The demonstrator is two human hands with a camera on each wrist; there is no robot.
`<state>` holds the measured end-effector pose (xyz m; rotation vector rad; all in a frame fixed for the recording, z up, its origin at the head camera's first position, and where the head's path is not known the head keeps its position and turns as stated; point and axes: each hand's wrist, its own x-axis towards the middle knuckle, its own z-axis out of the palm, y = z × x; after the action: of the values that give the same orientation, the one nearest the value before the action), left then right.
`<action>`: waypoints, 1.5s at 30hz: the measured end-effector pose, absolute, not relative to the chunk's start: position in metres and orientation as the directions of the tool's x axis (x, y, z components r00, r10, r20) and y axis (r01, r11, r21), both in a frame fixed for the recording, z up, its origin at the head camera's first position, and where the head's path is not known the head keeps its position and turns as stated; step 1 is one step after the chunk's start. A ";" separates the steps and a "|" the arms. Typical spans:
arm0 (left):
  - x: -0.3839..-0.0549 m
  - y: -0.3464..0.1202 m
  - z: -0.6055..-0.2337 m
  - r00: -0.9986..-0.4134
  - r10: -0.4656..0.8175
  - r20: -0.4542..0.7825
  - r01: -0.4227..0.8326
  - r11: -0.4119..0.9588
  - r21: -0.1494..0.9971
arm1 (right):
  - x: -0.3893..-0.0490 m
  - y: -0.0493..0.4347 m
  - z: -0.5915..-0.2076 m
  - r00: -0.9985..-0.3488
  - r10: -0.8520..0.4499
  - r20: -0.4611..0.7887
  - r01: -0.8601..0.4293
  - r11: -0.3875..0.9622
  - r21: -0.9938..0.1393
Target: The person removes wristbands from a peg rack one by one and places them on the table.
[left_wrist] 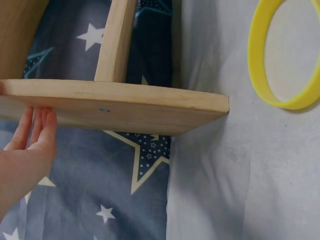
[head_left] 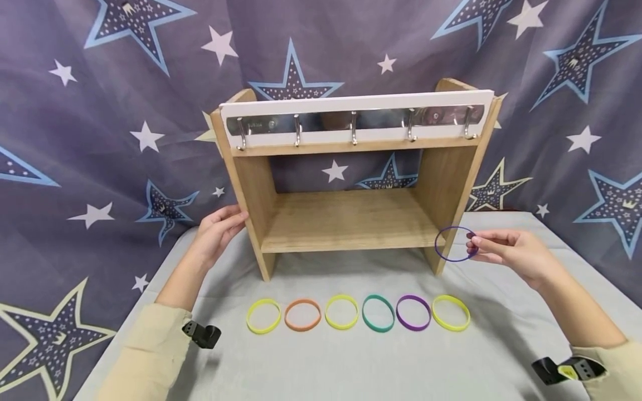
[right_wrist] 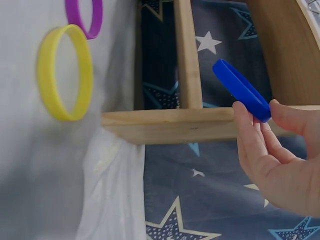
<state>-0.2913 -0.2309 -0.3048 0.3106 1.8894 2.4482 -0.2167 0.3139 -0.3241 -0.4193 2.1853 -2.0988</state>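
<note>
My right hand (head_left: pixel 516 253) pinches a thin blue wristband (right_wrist: pixel 242 91) between thumb and fingertips, just in front of the right end of a wooden shelf (head_left: pixel 351 220). In the head view the band is seen as a narrow ring. My left hand (head_left: pixel 215 234) touches the shelf's left side panel (left_wrist: pixel 150 111), fingers fairly straight against its outer face and thumb at its front edge. Along the shelf's top front runs a white board (head_left: pixel 361 100) with a metal strip and several hooks (head_left: pixel 354 128), all bare.
A row of wristbands lies on the grey cloth in front of the shelf: yellow (head_left: pixel 249 323), orange (head_left: pixel 302 328), yellow (head_left: pixel 341 326), green (head_left: pixel 378 328), purple (head_left: pixel 413 327) and yellow (head_left: pixel 451 326). Behind hangs a star-patterned curtain (head_left: pixel 185 150).
</note>
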 end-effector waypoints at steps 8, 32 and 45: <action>-0.291 -0.230 -0.305 -0.982 0.139 0.125 0.086 -0.257 0.963 | -0.214 0.327 -0.333 -0.970 -0.240 0.026 -0.049 0.092 -0.995; -0.289 -0.222 -0.303 -0.983 0.129 0.128 0.087 -0.282 0.955 | -0.198 0.384 -0.371 -0.940 -0.323 -0.111 0.058 0.171 -0.984; -0.286 -0.222 -0.302 -0.986 0.118 0.117 0.080 -0.275 0.958 | -0.196 0.390 -0.392 -0.838 -0.481 -0.258 0.141 0.266 -0.954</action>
<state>-0.2862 -0.2220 -0.3015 0.2571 1.8772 2.4759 -0.1964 0.3905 -0.3919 -0.3062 2.0349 -1.6109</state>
